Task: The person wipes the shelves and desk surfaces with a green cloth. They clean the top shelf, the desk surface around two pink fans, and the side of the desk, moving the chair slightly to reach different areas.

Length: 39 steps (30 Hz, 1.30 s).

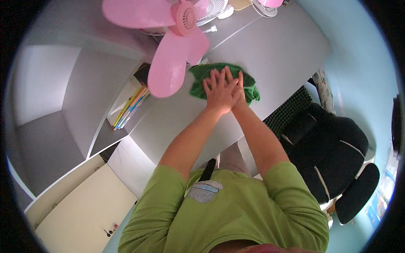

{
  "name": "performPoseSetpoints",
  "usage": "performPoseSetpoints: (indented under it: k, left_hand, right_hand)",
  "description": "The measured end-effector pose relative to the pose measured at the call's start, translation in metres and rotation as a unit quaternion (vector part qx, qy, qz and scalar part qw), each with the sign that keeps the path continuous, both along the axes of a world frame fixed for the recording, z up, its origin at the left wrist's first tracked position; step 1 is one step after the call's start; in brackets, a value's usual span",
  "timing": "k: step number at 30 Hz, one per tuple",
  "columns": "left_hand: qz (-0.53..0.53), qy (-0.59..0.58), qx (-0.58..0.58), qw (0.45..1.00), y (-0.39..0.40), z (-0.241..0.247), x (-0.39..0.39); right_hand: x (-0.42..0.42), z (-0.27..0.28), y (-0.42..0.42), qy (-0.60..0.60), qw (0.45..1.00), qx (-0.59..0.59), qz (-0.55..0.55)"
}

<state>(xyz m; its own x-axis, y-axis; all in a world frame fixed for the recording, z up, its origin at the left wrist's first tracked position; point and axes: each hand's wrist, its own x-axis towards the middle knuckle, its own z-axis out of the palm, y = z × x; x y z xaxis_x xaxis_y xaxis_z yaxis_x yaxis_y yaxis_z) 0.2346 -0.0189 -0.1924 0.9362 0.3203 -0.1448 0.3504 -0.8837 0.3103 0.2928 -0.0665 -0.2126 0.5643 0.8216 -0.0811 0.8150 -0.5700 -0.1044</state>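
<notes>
A green cloth [197,90] lies bunched and wrinkled on the grey desk top [171,117]. My left hand [220,95] rests flat over my right hand [239,95], its fingers spread and its thumb side crossing the right hand. Beneath it, my right hand presses palm-down on the cloth with extended fingers, partly covered by the left. Neither hand visibly pinches the fabric. Just beyond and left of the cloth are the bare pink blades [169,68] of a fan, with no grille in front of them.
Behind the fan lie a white wire grille [213,11] and a white plug [211,29]. Several thin books [129,107] stand in a shelf at left. A black padded chair [326,148] is at right. Below the shelf is a cream cabinet door [91,202].
</notes>
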Motion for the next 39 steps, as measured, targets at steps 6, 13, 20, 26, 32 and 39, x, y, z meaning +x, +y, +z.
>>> performPoseSetpoints:
  k: [6, 13, 20, 26, 32, 39]
  left_hand:
    - [-0.034, -0.012, -0.044, 0.998, 0.026, 0.001, 0.09]
    - [-0.034, 0.001, -0.066, 0.997, 0.028, 0.0, 0.098]
    - [-0.04, 0.002, -0.068, 0.997, 0.023, 0.003, 0.085]
    - [-0.06, 0.028, -0.085, 0.994, 0.027, 0.007, 0.05]
    - [-0.063, 0.011, -0.067, 0.996, 0.028, 0.002, 0.005]
    - [-0.051, -0.015, -0.108, 0.993, 0.046, 0.003, -0.062]
  right_hand:
    - [0.07, -0.022, 0.014, -0.015, 0.999, 0.007, -0.047]
    - [0.078, -0.033, 0.014, -0.011, 0.998, -0.001, -0.059]
    - [0.061, -0.027, 0.015, -0.014, 0.997, -0.014, -0.073]
    - [0.027, -0.022, 0.017, -0.011, 0.997, -0.023, -0.08]
    - [-0.014, -0.035, 0.016, -0.063, 0.996, -0.015, -0.058]
    - [-0.07, -0.018, 0.034, -0.095, 0.977, -0.182, -0.061]
